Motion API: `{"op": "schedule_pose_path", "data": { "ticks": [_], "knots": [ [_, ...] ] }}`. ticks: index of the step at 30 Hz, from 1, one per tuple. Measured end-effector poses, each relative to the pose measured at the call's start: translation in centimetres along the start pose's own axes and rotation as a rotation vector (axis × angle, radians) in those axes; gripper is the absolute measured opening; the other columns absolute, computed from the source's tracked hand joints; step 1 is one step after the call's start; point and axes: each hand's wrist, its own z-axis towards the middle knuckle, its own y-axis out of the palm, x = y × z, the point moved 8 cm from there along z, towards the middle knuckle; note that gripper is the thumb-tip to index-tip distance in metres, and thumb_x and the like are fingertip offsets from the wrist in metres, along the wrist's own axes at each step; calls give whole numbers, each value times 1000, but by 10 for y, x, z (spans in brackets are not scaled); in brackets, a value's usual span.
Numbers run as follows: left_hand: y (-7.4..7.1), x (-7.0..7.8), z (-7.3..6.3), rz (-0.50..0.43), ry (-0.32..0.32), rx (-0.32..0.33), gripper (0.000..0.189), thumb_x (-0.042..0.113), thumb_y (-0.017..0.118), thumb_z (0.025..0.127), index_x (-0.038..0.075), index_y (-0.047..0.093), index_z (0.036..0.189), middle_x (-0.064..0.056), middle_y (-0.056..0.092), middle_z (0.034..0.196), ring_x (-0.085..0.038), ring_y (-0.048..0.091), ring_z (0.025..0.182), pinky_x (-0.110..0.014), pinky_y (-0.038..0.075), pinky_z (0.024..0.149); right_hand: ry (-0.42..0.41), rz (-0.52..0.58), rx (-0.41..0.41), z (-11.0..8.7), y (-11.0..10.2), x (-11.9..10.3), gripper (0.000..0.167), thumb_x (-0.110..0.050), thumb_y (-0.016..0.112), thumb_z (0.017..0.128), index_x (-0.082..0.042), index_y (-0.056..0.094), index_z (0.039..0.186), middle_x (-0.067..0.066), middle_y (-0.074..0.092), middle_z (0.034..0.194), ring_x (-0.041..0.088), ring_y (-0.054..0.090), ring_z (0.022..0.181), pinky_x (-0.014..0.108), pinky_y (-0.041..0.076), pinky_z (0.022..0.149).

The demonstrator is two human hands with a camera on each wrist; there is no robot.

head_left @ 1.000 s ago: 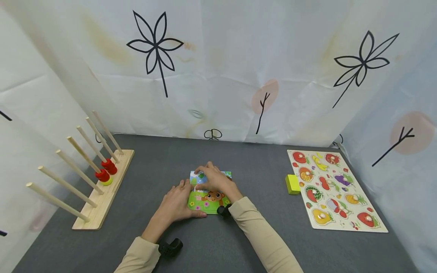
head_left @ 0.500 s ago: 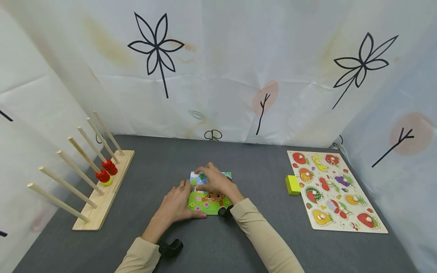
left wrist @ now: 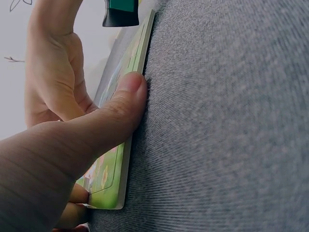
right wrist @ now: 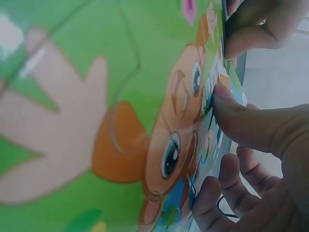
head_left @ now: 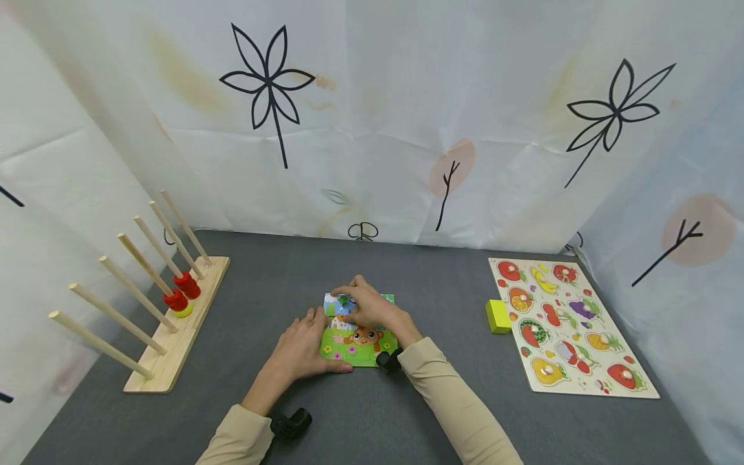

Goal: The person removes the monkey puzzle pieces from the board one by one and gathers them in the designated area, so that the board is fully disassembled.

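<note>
Puzzle (head_left: 356,343), head view: it lies flat on the grey table (head_left: 453,400), straight in front of me and partly covered by both hands. My left hand (head_left: 299,345) frames its near left corner, fingers extended along the side and thumb spread wide along the near edge. My right hand (head_left: 371,305) is bent over the far half, the forefinger curled at the far edge and the thumb on the picture; I hold the puzzle there, though whether one part alone is pinched cannot be told.

Left wrist view: my thumb lies against the near edge, which shows as thin and straight. I judge the puzzle light and stiff, easily nudged over the woven table surface, so its sides and corners give the surest hold.

Right wrist view: bright glare marks a glossy surface, probably slippery under a flat fingertip. Seams divide the picture; I would take each part by opposite edges and press near its middle, as thin tabs may bend or fray if levered.
</note>
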Motion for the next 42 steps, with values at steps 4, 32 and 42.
{"op": "schedule_pose_path", "data": {
  "ticks": [4,32,42],
  "knots": [
    [0,0,0,2,1,-3,124,70,87,64,-7,41,151,-39,43,152,-51,49,139,-64,40,113,-6,-7,-2,-1,0,-2,53,-9,72,96,-17,57,146,13,48,120,16,46,85,27,43,74],
    [1,0,-1,-4,6,6,121,69,88,65,-5,42,150,-37,44,153,-49,49,141,-63,39,115,-48,-50,108,-12,-22,10,50,-16,66,101,-11,53,149,16,48,121,16,48,82,27,44,68],
    [1,4,-1,42,63,-34,101,71,82,70,15,54,150,-31,41,158,-49,41,147,-66,38,114,15,-103,98,-20,-54,43,51,-19,66,101,-12,53,150,16,48,117,18,49,80,27,40,64]
  ]
}}
